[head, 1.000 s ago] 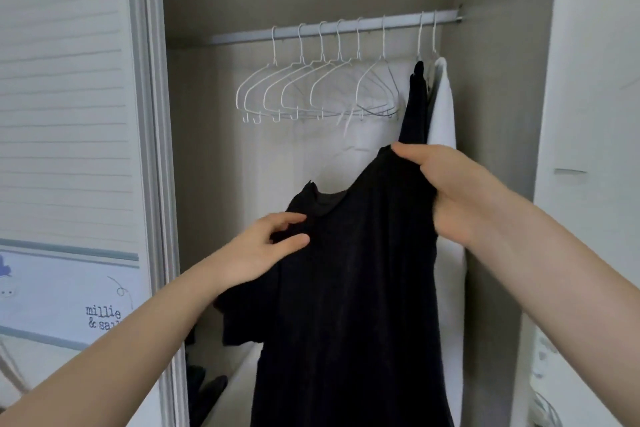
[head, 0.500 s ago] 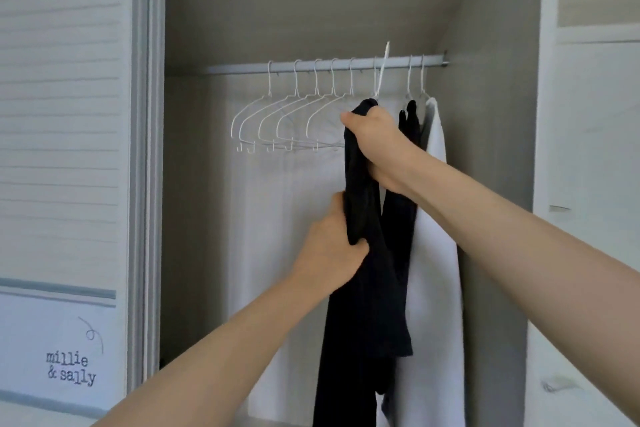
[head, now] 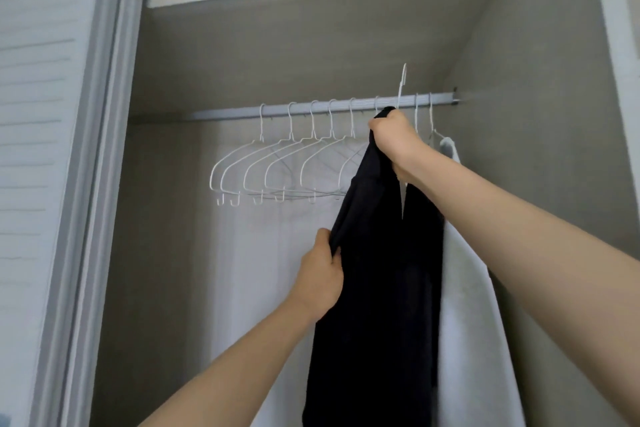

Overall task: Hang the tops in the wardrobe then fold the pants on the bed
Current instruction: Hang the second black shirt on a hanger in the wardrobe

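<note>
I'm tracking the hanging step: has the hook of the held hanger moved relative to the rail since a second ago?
Yes. The hanger hook has risen to the rail, its tip now above it, in the right hand.

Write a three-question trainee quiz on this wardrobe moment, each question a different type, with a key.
1. True or false: the hook of the white wire hanger carrying the black top is already over the silver metal rail.
2. Multiple choice: the left hand grips A) an empty hanger, B) the black top's left edge, C) the rail.
3. Fill in: right of the black top hangs a ___ garment.

Key
1. False: the hook stands above the rail, while the right hand holds the top's upper end.
2. B
3. white
</note>
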Action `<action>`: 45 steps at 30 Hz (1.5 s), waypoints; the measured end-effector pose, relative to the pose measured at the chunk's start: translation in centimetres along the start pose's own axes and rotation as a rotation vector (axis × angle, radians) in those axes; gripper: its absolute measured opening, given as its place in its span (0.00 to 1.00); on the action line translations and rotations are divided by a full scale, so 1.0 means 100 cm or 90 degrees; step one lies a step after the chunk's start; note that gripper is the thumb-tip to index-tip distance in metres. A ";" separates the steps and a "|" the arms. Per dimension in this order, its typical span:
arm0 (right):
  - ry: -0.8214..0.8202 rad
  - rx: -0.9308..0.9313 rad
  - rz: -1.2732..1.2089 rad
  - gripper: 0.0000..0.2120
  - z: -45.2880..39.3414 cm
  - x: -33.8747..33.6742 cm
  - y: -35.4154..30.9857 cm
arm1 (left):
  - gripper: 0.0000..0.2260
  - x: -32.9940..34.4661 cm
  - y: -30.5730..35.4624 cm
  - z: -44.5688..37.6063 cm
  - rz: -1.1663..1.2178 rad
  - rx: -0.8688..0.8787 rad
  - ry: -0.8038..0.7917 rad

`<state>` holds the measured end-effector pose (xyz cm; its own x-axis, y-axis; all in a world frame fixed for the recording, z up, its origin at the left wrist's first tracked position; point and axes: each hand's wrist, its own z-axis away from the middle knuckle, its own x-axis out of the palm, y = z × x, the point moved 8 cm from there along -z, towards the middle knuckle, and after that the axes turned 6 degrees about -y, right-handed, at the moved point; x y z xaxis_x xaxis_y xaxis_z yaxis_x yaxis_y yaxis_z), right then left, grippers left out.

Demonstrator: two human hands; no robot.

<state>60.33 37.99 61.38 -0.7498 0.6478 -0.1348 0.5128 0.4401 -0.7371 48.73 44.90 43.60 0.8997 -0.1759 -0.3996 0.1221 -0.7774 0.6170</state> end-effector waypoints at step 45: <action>-0.326 -0.072 0.318 0.14 0.379 0.139 0.121 | 0.09 -0.075 -0.099 0.328 -0.117 -0.211 -0.099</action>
<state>40.25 28.76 25.52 -0.5020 0.4276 -0.7518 0.8649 0.2479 -0.4365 27.02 34.10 18.19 0.7799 -0.1612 -0.6048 0.4258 -0.5716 0.7014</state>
